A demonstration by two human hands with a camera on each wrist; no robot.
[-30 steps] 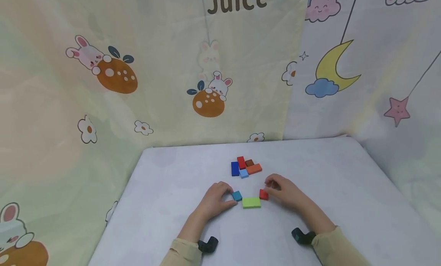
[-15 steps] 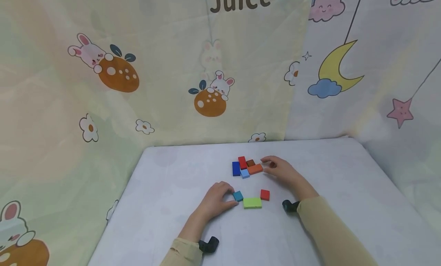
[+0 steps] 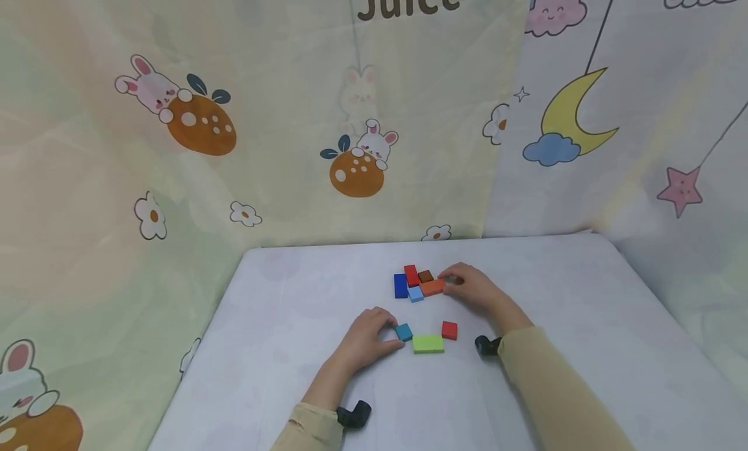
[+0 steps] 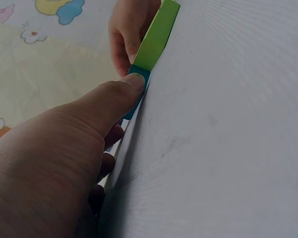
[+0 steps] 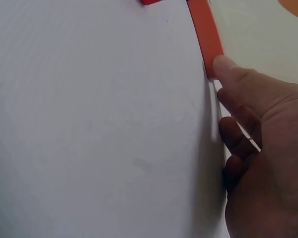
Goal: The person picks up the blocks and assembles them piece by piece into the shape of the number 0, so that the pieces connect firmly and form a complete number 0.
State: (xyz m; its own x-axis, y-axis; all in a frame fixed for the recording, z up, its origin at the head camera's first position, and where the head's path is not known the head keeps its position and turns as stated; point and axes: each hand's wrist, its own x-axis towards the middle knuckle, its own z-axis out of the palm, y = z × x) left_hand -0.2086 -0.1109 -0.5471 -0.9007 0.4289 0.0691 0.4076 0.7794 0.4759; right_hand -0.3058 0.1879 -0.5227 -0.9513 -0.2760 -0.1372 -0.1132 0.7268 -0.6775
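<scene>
My left hand [image 3: 365, 339] pinches a small teal block [image 3: 404, 332] between thumb and index finger, flat on the white table. A lime green rectangular block [image 3: 428, 344] lies against the teal one, its long side facing me. At the green block's far right corner sits a red square block [image 3: 449, 330]. Farther back, my right hand [image 3: 476, 289] holds the right end of an orange oblong block [image 3: 432, 287]. In the right wrist view the thumb presses on that end of the orange block [image 5: 207, 37], while the other fingers curl below.
Beside the orange block lie a brown block [image 3: 425, 276], a red oblong block [image 3: 411, 275], a dark blue block [image 3: 400, 286] and a light blue block [image 3: 415, 294], grouped closely. A printed cloth [image 3: 280, 146] hangs behind the table [image 3: 304, 276].
My right hand has let go of the red square block, moved back to the far group and taken hold of the orange block's end. The left hand has stayed on the teal block.
</scene>
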